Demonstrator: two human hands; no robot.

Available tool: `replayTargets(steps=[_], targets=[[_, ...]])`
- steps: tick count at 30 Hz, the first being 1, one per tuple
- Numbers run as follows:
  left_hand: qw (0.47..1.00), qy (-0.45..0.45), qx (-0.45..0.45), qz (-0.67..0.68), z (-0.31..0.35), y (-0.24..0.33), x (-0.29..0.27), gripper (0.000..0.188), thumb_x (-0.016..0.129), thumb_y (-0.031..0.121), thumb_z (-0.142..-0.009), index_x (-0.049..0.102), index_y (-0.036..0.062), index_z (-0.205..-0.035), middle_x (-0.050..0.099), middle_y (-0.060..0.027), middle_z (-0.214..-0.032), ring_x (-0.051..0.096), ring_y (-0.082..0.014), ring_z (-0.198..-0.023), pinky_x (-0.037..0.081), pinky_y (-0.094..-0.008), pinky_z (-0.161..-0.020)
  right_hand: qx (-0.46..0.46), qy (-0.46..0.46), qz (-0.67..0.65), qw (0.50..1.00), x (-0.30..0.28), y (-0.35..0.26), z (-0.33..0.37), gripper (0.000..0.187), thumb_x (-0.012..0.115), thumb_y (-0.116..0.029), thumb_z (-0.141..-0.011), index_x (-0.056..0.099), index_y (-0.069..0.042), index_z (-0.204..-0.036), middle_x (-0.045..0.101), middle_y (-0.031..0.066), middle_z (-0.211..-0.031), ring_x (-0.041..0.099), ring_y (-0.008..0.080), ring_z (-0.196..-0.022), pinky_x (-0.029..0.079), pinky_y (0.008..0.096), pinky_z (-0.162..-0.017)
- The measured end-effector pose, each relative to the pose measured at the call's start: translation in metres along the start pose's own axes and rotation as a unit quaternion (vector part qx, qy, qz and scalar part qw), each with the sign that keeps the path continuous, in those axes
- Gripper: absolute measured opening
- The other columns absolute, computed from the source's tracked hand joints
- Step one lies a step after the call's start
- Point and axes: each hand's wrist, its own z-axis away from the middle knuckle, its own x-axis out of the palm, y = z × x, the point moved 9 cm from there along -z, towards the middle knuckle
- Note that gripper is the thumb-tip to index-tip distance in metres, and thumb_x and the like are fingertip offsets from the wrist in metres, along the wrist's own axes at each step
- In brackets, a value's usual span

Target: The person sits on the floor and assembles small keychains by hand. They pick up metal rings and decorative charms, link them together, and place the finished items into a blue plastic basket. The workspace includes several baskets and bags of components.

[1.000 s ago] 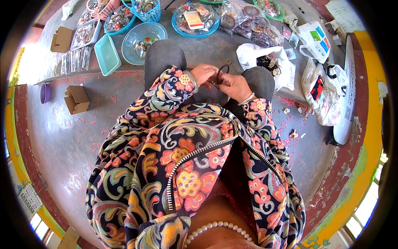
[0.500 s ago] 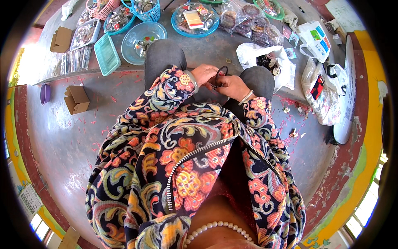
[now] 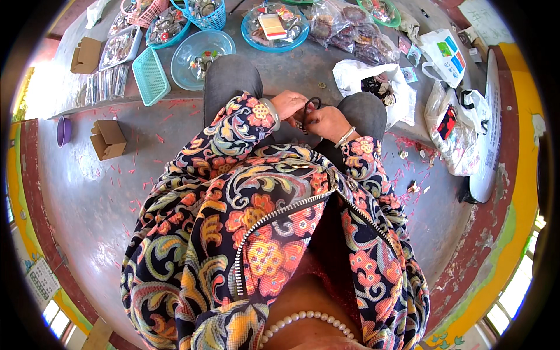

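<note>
Between my knees, both hands meet around a thin black loop point(image 3: 314, 101) that looks like a hair tie. My left hand point(image 3: 287, 106) is closed, fingers bent toward the loop's left side. My right hand point(image 3: 328, 123) pinches at its lower right, thumb and fingertips together. The loop's upper curve stands up between the hands. Its lower part is partly hidden by the fingers, and I cannot make out any small piece held there. Right of my right knee, an open white plastic bag point(image 3: 348, 74) holds dark bands or cords.
On the grey ledge ahead stand a clear blue bowl point(image 3: 186, 61), a green basket point(image 3: 151, 77), a blue tray point(image 3: 248, 38) with small goods, and clear bags of brown items point(image 3: 350, 29). An open cardboard box point(image 3: 108, 140) and purple cup point(image 3: 63, 132) sit left, among red scraps.
The black loop has tilted and sits slightly lower between my fingers. My right hand has turned a little, its fingers curling closer. The surroundings stay the same.
</note>
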Motion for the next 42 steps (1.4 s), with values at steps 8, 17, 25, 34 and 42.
replayTargets(steps=[8, 17, 25, 34, 42], targets=[[0.982, 0.166, 0.094, -0.002, 0.009, 0.037, -0.037, 0.048, 0.053, 0.044, -0.081, 0.054, 0.0050, -0.109, 0.061, -0.0049, -0.095, 0.055, -0.0104, -0.080, 0.037, -0.0238, -0.055, 0.205, 0.120, -0.368, 0.899, -0.020, 0.044, 0.013, 0.013, 0.063, -0.014, -0.075, 0.066, -0.002, -0.078, 0.056, -0.0004, -0.055, 0.040, 0.0042, -0.038, 0.029, 0.0196, -0.036], [0.945, -0.005, -0.008, 0.326, 0.013, 0.026, 0.010, 0.031, 0.063, 0.016, -0.077, 0.055, 0.0051, -0.106, 0.060, -0.0073, -0.097, 0.056, -0.0200, -0.091, 0.041, -0.0371, -0.086, 0.240, 0.233, -0.541, 0.772, -0.021, 0.059, 0.019, 0.015, 0.063, -0.009, -0.076, 0.062, 0.003, -0.085, 0.052, -0.0010, -0.053, 0.034, 0.0042, -0.035, 0.022, 0.0188, -0.034], [0.962, 0.024, 0.012, 0.270, 0.008, 0.017, -0.002, 0.026, 0.060, 0.006, -0.078, 0.056, 0.0054, -0.103, 0.061, -0.0083, -0.096, 0.060, -0.0211, -0.090, 0.047, -0.0337, -0.079, 0.202, 0.134, -0.662, 0.709, -0.011, 0.047, 0.014, 0.018, 0.058, -0.010, -0.081, 0.059, 0.001, -0.096, 0.043, -0.0034, -0.047, 0.031, 0.0042, -0.033, 0.020, 0.0201, -0.034], [0.965, 0.003, 0.042, 0.260, 0.008, 0.020, -0.002, 0.023, 0.060, 0.002, -0.076, 0.058, 0.0026, -0.099, 0.062, -0.0087, -0.092, 0.061, -0.0201, -0.085, 0.050, -0.0293, -0.073, 0.169, 0.055, -0.669, 0.722, -0.005, 0.032, 0.011, 0.019, 0.054, -0.014, -0.085, 0.058, -0.002, -0.099, 0.037, -0.0041, -0.042, 0.028, 0.0046, -0.033, 0.019, 0.0208, -0.034], [0.978, -0.018, 0.053, 0.199, 0.006, 0.020, 0.002, 0.026, 0.062, 0.001, -0.073, 0.058, -0.0014, -0.098, 0.062, -0.0085, -0.089, 0.061, -0.0167, -0.080, 0.049, -0.0265, -0.070, 0.157, -0.001, -0.656, 0.739, -0.002, 0.024, 0.010, 0.021, 0.054, -0.018, -0.085, 0.060, -0.003, -0.099, 0.040, -0.0046, -0.043, 0.031, 0.0038, -0.032, 0.019, 0.0202, -0.033]])
